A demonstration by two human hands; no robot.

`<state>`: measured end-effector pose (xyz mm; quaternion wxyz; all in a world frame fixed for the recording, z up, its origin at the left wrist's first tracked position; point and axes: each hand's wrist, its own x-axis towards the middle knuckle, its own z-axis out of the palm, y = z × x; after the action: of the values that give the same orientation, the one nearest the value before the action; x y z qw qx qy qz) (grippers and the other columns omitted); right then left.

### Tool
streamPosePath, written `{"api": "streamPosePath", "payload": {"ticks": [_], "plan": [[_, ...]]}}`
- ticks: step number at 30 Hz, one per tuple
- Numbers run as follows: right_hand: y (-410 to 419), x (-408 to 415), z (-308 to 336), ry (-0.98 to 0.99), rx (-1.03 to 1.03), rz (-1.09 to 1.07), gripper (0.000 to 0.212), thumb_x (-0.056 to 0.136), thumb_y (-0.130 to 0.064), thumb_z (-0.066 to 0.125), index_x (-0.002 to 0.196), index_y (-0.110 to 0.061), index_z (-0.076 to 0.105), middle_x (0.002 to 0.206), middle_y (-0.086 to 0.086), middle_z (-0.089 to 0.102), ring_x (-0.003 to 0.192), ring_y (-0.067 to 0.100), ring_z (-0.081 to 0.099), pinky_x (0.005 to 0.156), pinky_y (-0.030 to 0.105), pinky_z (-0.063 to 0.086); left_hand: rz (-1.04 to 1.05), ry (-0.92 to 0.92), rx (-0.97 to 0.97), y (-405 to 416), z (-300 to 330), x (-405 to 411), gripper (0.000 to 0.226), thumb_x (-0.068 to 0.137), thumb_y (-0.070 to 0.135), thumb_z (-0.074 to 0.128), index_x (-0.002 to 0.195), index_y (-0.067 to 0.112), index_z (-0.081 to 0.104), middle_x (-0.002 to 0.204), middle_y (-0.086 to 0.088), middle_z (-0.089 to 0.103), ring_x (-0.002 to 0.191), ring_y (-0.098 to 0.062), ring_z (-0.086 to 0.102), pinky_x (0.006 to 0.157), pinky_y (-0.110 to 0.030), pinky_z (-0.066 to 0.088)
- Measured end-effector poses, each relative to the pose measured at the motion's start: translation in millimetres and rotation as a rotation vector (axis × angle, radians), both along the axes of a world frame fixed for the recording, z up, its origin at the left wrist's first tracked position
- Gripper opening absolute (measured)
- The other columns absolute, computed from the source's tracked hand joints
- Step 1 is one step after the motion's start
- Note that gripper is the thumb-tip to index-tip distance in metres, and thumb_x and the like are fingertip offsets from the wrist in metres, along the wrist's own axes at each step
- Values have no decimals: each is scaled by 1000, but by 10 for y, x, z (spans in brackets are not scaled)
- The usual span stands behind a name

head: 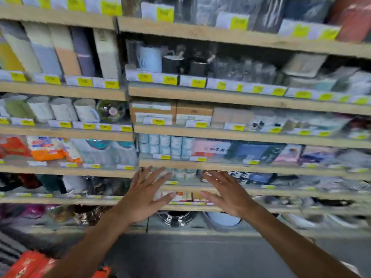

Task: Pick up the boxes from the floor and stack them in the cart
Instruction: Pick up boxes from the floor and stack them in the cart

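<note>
- The left hand [143,197] is held out in front, with its fingers straight and spread wide. It holds nothing.
- The right hand [226,195] is held out beside it, also flat, with its fingers straight. It holds nothing.
- The two hands are apart, with a gap between them. The palms face away, toward the shelves [220,167].
- Both bare arms reach up from the bottom of the picture.
- The whole picture is blurry, so small things are hard to make out.
- An orange and red box [30,263] sits low in the bottom left corner, below the left arm. It is well apart from both hands. I cannot tell if it lies on the floor or in something.
- A little more orange [103,270] peeks out just under the left arm.
- The grey floor [190,255] shows between the two arms.
- The wooden shelves fill most of the view. They are packed with goods, and yellow price tags [158,121] run along their front edges.
- Brown boxes [172,112] stand on a middle shelf, high above the hands.
- Tall flat packs [60,51] in pale colours stand on an upper shelf at the left.
- A shiny metal bowl [175,218] sits on the lowest shelf, below and between the hands.
</note>
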<state>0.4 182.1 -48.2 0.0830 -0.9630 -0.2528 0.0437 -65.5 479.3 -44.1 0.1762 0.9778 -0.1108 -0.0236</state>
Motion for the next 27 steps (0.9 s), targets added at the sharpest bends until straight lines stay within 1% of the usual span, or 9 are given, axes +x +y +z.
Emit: {"api": "streamPosePath", "payload": {"ticks": [5, 8, 11, 12, 15, 17, 22, 25, 27], "plan": [[-1156, 221, -71, 31, 58, -131, 93, 78, -94, 8, 156, -45, 21, 165, -13, 20, 153, 21, 14, 124, 42, 13, -154, 6, 15, -1161, 30, 536, 92, 72, 94, -4, 153, 52, 3, 161, 25, -18, 146, -5, -29, 122, -43, -14], [-1739, 282, -2, 52, 91, -195, 93, 77, -89, 13, 157, -43, 20, 166, -12, 17, 153, 21, 11, 124, 41, 9, -207, -12, 59, -1815, 28, 839, 95, 68, 95, -8, 153, 53, 1, 159, 24, -21, 147, -8, -28, 121, -41, -16], [-2358, 293, 15, 28, 121, -282, 104, 69, -97, 3, 157, -44, 19, 166, -12, 16, 153, 22, 11, 124, 45, 12, -280, -38, 84, -2457, 34, 1144, 90, 70, 94, -9, 151, 56, 0, 160, 22, -19, 149, -12, -24, 120, -40, -17], [-2576, 274, -9, 25, 126, -314, 105, 69, -98, 4, 157, -44, 19, 166, -13, 16, 154, 22, 11, 124, 46, 13, -314, -37, 90, -2667, 37, 1229, 87, 72, 92, -7, 151, 55, 1, 161, 22, -18, 150, -12, -23, 121, -41, -17], [-3185, 168, -63, -15, 123, -407, 90, 81, -90, 21, 157, -43, 22, 166, -12, 19, 153, 22, 14, 123, 44, 15, -413, -30, 72, -3266, 35, 1417, 77, 83, 85, 8, 153, 52, 2, 162, 22, -17, 148, -7, -25, 118, -35, -22], [-3538, 87, -88, -24, 136, -482, 90, 81, -92, 20, 156, -43, 23, 165, -12, 22, 152, 21, 15, 123, 44, 16, -489, -30, 91, -3623, 16, 1544, 76, 85, 82, 10, 153, 52, -1, 161, 22, -18, 147, -6, -27, 117, -33, -21], [-4197, -204, -252, -35, 158, -677, 84, 85, -90, 25, 154, -43, 26, 163, -10, 27, 151, 21, 20, 122, 47, 21, -684, -22, 111, -4495, -96, 1851, 89, 67, 94, -12, 147, 56, -7, 161, 20, -16, 149, -10, -22, 121, -39, -14], [-4473, -427, -296, -19, 123, -805, 84, 86, -89, 26, 155, -41, 26, 162, -7, 30, 149, 22, 25, 121, 43, 22, -806, -5, 100, -5020, -202, 1957, 106, 60, 96, -16, 153, 47, -4, 161, 19, -11, 150, -12, -19, 122, -40, -11], [-4636, -545, -312, -12, 97, -895, 86, 85, -89, 26, 155, -39, 29, 161, -7, 33, 147, 20, 29, 121, 41, 24, -889, -17, 88, -5348, -254, 2024, 109, 60, 96, -16, 155, 46, -1, 161, 19, -7, 151, -13, -16, 122, -40, -10]]}}
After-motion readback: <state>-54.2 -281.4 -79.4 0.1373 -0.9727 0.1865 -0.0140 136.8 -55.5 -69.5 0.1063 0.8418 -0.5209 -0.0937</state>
